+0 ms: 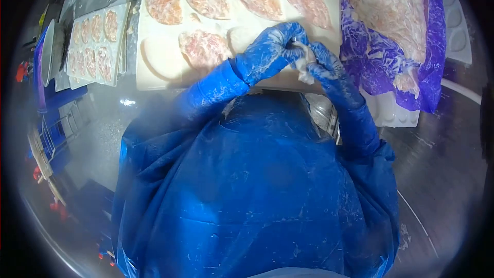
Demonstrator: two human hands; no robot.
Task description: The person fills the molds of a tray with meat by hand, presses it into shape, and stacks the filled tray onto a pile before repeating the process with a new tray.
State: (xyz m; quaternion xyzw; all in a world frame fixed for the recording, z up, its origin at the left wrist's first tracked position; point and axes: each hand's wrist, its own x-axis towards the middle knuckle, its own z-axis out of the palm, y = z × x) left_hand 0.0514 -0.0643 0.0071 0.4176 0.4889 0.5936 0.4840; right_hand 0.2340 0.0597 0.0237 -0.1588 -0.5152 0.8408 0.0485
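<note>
Over the white mould tray (154,83), our blue-gloved left hand (275,51) and right hand (327,64), fingers curled nearly closed, pinch a small pale piece of meat (305,64) between them near the tray's front edge.

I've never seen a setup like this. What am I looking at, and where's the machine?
No machine is doing this: it's a person in blue gloves. The one picture comes from a camera on their head, looking down.

The left hand and right hand hold a limp pale piece between their fingers. Under it lies a white tray with leaf-shaped hollows, several filled with what looks like raw meat. To the right, more sits on purple sheeting; to the left is a smaller-looking filled tray.
</note>
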